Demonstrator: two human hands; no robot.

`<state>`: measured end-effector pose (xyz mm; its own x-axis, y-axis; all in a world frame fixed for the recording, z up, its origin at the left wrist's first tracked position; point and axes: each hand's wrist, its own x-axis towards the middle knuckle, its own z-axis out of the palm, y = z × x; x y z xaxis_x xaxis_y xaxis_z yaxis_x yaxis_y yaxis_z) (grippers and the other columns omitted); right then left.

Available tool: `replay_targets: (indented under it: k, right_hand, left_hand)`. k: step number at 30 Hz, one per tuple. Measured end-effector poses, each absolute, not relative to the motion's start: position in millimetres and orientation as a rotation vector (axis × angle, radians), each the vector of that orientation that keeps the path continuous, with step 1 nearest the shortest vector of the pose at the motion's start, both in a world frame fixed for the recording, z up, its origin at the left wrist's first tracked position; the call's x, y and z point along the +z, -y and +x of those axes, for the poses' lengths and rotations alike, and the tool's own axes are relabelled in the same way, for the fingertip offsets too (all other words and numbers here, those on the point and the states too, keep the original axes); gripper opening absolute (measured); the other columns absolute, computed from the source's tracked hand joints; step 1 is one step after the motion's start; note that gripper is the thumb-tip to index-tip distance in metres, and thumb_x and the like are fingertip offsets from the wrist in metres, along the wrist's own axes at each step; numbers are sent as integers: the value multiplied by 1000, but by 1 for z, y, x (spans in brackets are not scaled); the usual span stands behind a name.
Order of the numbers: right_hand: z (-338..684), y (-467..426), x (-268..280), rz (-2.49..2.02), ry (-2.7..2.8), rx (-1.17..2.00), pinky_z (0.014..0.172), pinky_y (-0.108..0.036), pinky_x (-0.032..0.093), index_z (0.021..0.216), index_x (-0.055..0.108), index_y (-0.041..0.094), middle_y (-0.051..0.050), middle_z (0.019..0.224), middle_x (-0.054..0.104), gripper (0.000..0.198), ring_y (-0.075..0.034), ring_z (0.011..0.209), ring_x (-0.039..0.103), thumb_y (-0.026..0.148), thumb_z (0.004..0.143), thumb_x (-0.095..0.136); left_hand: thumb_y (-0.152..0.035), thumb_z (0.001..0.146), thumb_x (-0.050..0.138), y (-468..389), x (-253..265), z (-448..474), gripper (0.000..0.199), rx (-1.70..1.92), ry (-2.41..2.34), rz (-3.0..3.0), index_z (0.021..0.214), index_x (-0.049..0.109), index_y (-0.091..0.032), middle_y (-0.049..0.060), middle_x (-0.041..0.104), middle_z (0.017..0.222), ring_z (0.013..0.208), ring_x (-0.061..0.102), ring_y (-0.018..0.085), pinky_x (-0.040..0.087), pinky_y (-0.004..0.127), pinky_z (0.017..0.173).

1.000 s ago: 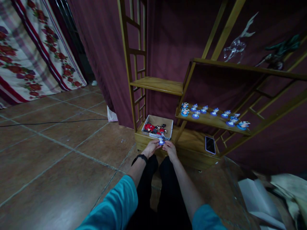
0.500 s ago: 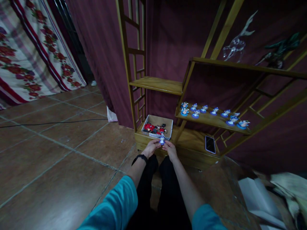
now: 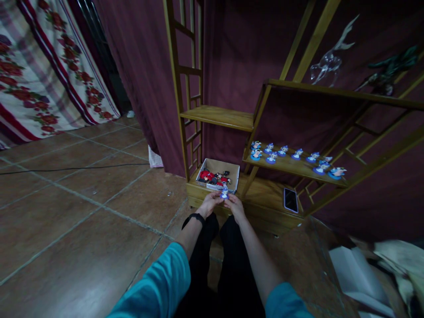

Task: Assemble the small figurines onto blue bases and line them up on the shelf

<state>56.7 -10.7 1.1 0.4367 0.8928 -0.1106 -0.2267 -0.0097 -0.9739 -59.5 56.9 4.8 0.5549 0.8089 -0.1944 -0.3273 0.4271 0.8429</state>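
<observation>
Between my fingertips is a small purple-and-white figurine on a round purple base, held upright in front of a cardboard box. My left hand grips its left side, and my right hand pinches it from the right. Just beyond, the open box holds several red and black figures. Similar purple and blue figurines stand in loose rows on the shelf to the right.
A phone lies on the low wooden base right of the box. Higher up stand a clear deer ornament and a dark green sculpture. A black cable crosses the tiled floor; white packaging lies at lower right.
The figurine has turned slightly in my fingers. Both hands stay in nearly the same place, and the view has shifted very little.
</observation>
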Motion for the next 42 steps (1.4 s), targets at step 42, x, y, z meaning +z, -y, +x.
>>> replay_targets:
  k: [42]
  right_hand:
    - [56,7,-3,-1273,666,997,66,-29,52,92,62,19,-4,93,66,39,-17,82,62,28,55,69]
  left_hand:
    - [-7,48,76,-61,-3,-59,42,774,-594,862,88,64,-10,8,66,82,76,60,17,40,30,77]
